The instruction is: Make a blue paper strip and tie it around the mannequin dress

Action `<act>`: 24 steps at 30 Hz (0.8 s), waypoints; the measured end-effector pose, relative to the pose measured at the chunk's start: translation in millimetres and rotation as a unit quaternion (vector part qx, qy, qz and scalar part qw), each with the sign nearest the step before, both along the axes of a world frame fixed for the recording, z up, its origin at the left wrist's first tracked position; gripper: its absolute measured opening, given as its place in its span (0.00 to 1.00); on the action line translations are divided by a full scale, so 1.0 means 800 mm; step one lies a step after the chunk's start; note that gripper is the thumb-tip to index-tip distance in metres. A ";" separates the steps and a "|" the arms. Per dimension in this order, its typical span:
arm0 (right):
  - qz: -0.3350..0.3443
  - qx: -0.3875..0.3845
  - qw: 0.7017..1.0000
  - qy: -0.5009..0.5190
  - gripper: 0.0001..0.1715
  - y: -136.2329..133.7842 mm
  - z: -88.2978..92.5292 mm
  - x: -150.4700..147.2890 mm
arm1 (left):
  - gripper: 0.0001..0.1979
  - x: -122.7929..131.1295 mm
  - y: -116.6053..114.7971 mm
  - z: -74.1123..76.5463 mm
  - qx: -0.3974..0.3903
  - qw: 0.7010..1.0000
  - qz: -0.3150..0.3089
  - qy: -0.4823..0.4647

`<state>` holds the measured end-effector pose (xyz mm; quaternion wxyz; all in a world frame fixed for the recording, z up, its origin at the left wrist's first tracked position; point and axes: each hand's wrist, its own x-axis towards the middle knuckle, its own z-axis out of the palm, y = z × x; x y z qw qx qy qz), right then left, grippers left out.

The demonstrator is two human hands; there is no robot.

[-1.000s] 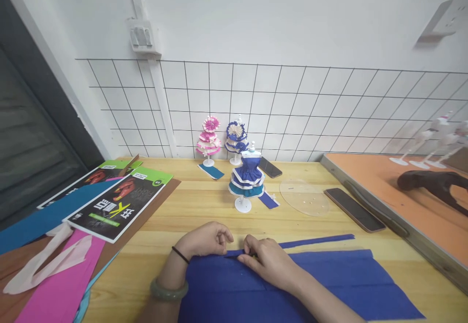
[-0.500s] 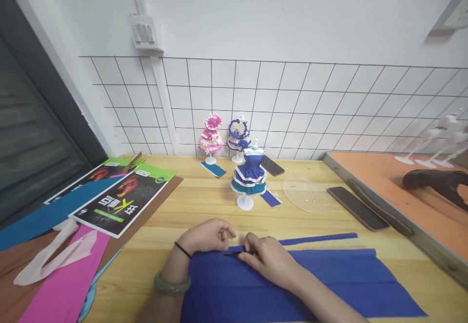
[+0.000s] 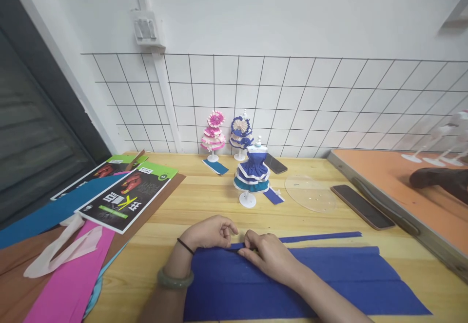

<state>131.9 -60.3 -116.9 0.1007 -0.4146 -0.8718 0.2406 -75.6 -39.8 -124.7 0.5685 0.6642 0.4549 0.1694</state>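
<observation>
A wide sheet of dark blue crepe paper [image 3: 343, 269] lies before me on the table, with a narrow blue strip [image 3: 321, 237] along its far edge. My right hand [image 3: 268, 254] is closed round small scissors, whose dark blade [image 3: 234, 250] points left at the paper's edge; the handles are mostly hidden in the fingers. Just left of the blade, my left hand [image 3: 214, 232] has its fingers curled down on the paper's far edge, pinching it. Beyond the hands stands a small white dress form [image 3: 247, 199] wearing a blue, white and teal layered paper dress [image 3: 253, 169].
Behind it stand a pink dress form [image 3: 213, 135] and a blue one [image 3: 240, 132]. Two phones [image 3: 361, 206] and a clear round plate [image 3: 310, 193] lie to the right. Booklets [image 3: 127, 196] and coloured paper [image 3: 73, 269] cover the left. An orange surface [image 3: 380, 181] adjoins at right.
The scissors' blade has shifted slightly at the paper's edge and looks more closed. Both hands stay in nearly the same place on the paper. The whole view has moved a little.
</observation>
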 end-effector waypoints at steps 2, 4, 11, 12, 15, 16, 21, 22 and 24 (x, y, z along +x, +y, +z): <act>-0.002 -0.005 1.000 -0.003 0.10 -0.001 0.001 0.000 | 0.18 0.000 0.000 -0.001 0.000 1.000 -0.002 -0.001; -0.001 -0.007 1.000 -0.005 0.10 -0.001 0.001 0.001 | 0.18 0.000 0.001 -0.002 0.001 1.000 -0.002 0.000; 0.002 -0.003 1.000 -0.005 0.10 -0.001 0.000 0.000 | 0.18 -0.001 0.001 -0.001 0.010 1.000 0.001 0.005; 0.003 -0.001 1.000 -0.005 0.10 -0.001 0.000 -0.001 | 0.18 -0.001 0.001 -0.001 0.010 1.000 0.001 0.006; 0.004 0.001 1.000 -0.011 0.11 -0.001 -0.001 -0.003 | 0.19 0.000 0.001 0.002 0.009 1.000 0.003 0.007; 0.004 0.002 1.000 -0.014 0.11 -0.001 -0.001 -0.004 | 0.19 0.000 0.000 0.002 0.007 1.000 0.003 0.006; 0.011 0.012 1.000 -0.011 0.10 0.001 -0.003 -0.005 | 0.19 0.001 0.000 0.001 -0.004 1.000 0.004 -0.002; 0.013 0.012 1.000 -0.009 0.10 0.002 -0.004 -0.005 | 0.18 0.000 0.000 0.001 -0.006 1.000 0.004 -0.004; 0.013 0.011 1.000 -0.006 0.10 0.002 -0.004 -0.005 | 0.19 0.000 0.000 0.001 -0.010 1.000 0.006 -0.007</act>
